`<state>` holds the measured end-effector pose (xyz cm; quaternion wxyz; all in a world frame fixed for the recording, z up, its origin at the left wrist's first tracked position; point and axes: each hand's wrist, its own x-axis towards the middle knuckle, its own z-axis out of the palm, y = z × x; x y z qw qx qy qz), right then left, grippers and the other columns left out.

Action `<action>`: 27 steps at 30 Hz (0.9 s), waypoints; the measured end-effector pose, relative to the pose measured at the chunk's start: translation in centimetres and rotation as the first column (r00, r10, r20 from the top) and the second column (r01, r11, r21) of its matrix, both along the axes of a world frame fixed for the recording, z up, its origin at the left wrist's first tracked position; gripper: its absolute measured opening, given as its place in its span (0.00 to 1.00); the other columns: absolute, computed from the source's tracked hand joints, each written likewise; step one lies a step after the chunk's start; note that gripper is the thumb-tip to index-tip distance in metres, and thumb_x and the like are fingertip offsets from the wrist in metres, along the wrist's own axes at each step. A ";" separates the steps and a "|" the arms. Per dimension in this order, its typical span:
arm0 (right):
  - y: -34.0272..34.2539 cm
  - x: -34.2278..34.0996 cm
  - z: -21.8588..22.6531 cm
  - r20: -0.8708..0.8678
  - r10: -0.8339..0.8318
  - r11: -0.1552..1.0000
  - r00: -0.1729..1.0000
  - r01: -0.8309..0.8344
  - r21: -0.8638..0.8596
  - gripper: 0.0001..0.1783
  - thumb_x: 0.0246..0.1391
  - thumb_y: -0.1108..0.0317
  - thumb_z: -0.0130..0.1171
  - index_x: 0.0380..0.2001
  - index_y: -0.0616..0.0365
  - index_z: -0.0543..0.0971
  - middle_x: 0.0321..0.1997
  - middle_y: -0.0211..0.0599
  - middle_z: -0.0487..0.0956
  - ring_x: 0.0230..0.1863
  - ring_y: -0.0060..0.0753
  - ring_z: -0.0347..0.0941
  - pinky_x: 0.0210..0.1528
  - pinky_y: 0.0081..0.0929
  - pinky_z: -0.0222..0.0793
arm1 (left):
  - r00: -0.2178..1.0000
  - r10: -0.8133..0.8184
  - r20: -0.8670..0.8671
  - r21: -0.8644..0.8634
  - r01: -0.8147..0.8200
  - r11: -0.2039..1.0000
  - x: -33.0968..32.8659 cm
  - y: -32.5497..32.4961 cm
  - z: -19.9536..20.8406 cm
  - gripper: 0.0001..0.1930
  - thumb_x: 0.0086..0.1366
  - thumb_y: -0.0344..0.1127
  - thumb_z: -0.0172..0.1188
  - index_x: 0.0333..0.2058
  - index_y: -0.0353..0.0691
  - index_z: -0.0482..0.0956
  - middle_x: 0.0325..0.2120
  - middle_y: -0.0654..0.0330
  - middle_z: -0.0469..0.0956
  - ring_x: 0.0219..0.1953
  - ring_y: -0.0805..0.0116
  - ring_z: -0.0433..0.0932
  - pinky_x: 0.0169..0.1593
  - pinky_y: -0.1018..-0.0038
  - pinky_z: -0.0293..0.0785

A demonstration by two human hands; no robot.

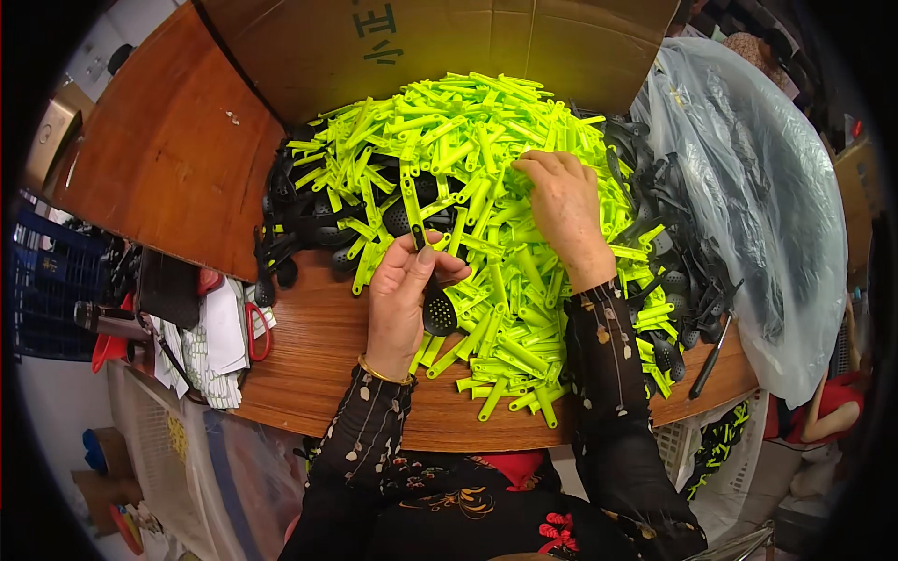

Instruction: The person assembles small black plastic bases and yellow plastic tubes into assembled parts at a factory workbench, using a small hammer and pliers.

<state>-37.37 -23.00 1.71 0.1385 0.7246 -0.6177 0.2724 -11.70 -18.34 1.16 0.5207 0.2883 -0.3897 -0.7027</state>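
Between thumb and fingers, my left hand (404,288) grips a small slotted spoon (440,312). Its black perforated head hangs below the fingers, and a lime-green handle (411,198) points up and away from me. Part of its neck is hidden by the thumb. My right hand (567,208) reaches onto the heap of loose lime-green handles (505,248), fingers together and bent down. Its fingertips press among the handles; what they pinch is not clear. Black spoon heads (323,224) lie along the heap's left side, with more black spoon parts (659,243) on the right.
A cardboard sheet (449,42) stands behind the heap, with a wooden board (168,131) at the left. Clear plastic sheeting (748,196) covers the right side. Red-handled scissors (259,329) and papers (213,341) sit left. A thin dark tool (711,360) lies near the right edge.
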 end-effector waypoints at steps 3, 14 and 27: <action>0.0 0.1 0.2 0.045 -0.033 0.999 0.998 0.033 0.001 0.21 0.52 0.78 0.58 0.47 0.45 0.86 0.54 0.24 0.85 0.56 0.41 0.77 0.56 0.46 0.71 | 1.000 -0.008 0.014 0.001 0.008 1.000 0.1 0.2 -0.1 0.14 0.79 0.39 0.58 0.56 0.37 0.76 0.37 0.56 0.86 0.41 0.68 0.86 0.50 0.72 0.83; 1.1 0.4 3.3 0.123 0.314 0.949 0.941 -0.309 -0.059 0.16 0.52 0.75 0.67 0.45 0.50 0.89 0.53 0.35 0.84 0.53 0.47 0.78 0.54 0.40 0.74 | 0.974 -0.228 0.006 0.115 0.226 0.967 -0.2 0.6 -0.8 0.16 0.80 0.38 0.57 0.59 0.35 0.74 0.40 0.53 0.86 0.39 0.66 0.88 0.43 0.76 0.84; 4.7 7.0 5.0 0.216 0.568 0.817 0.794 -0.576 -0.033 0.18 0.47 0.77 0.66 0.45 0.55 0.86 0.46 0.38 0.83 0.46 0.42 0.83 0.48 0.35 0.82 | 0.975 -0.174 -0.138 0.132 0.192 0.973 -0.8 0.6 -1.2 0.15 0.80 0.32 0.54 0.60 0.33 0.73 0.47 0.54 0.85 0.46 0.63 0.88 0.51 0.70 0.86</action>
